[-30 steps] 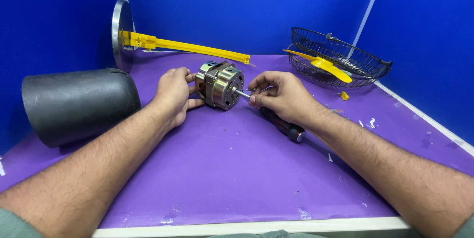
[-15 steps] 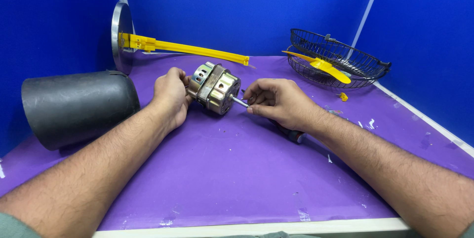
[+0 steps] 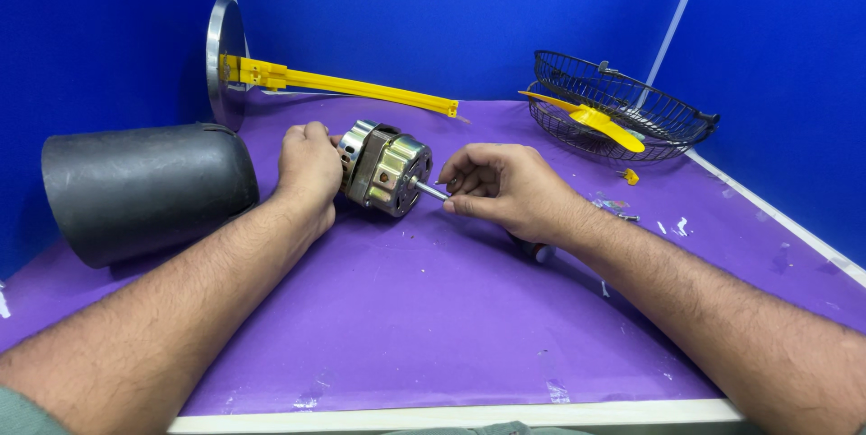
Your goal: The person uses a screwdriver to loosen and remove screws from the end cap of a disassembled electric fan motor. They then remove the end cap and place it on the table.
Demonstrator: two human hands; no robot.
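A metal fan motor [image 3: 386, 170] with a brass-coloured front lies on its side on the purple table [image 3: 424, 309]. My left hand [image 3: 308, 164] grips its rear end. Its thin steel shaft [image 3: 429, 189] points right, and my right hand [image 3: 502, 186] pinches the shaft's tip between thumb and fingers. A dark screwdriver handle [image 3: 534, 249] pokes out on the table beneath my right wrist, mostly hidden.
A black cylindrical housing [image 3: 144, 189] lies on its side at the left. A round metal base with a yellow arm [image 3: 334, 85] lies at the back. A black wire fan guard [image 3: 621, 106] holding a yellow blade [image 3: 595, 119] sits back right. Blue walls enclose the table.
The motor has slid a little left and tilted its shaft end toward me. My right hand has followed it, staying on the shaft tip.
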